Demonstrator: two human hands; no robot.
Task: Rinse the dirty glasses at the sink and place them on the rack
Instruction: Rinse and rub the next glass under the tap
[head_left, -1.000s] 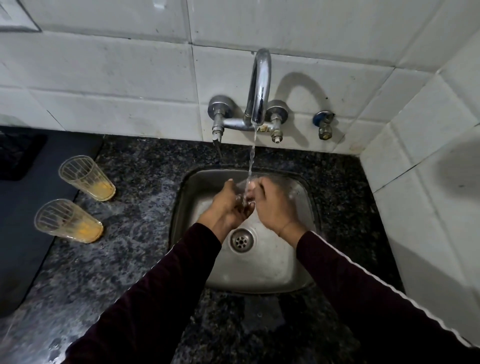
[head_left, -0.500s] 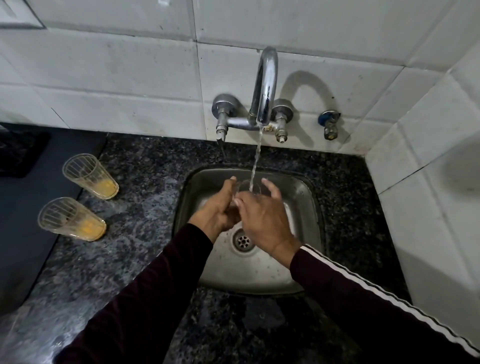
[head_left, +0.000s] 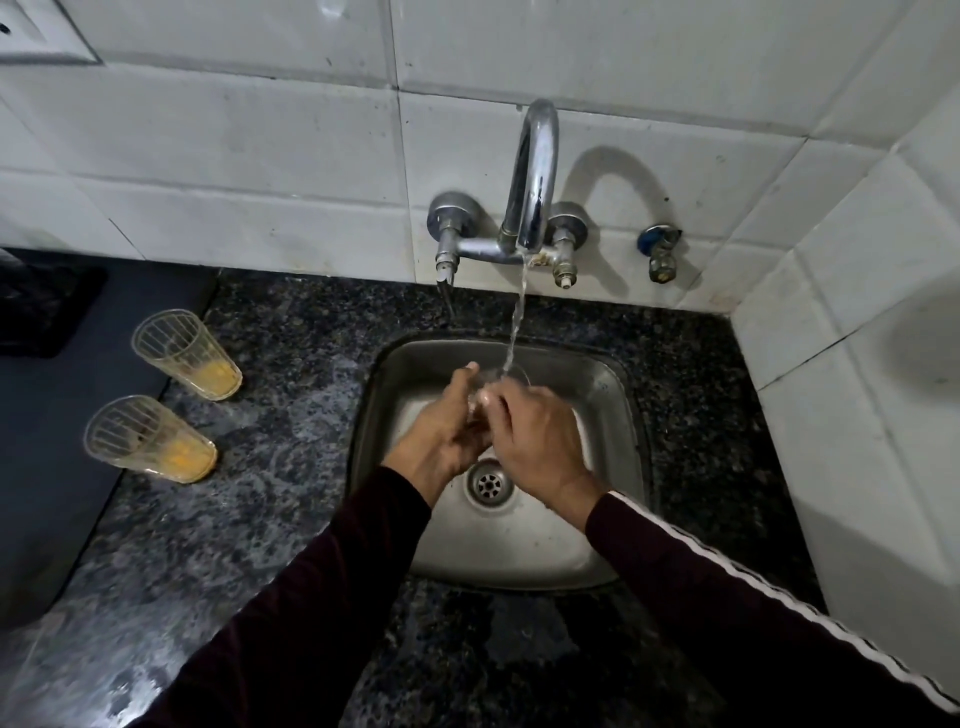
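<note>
A clear glass (head_left: 511, 375) sits under the running water over the steel sink (head_left: 608, 395), mostly hidden by both hands. My left hand (head_left: 441, 431) grips it from the left, thumb up by the rim. My right hand (head_left: 535, 436) curls over it from the right, fingers at its mouth. The chrome tap (head_left: 535, 176) pours a thin stream into the glass. Two dirty ribbed glasses with orange residue stand on the dark granite counter to the left, one farther back (head_left: 187, 353) and one nearer (head_left: 150, 441).
A dark mat (head_left: 47, 467) covers the counter at far left. White tiled walls close the back and right side. A small blue-handled valve (head_left: 660, 249) sticks out right of the tap. The drain (head_left: 488, 483) lies below my hands.
My right hand has shifted further over the glass mouth, and both hands stay under the stream. The view has tilted slightly; the two glasses on the counter have not moved.
</note>
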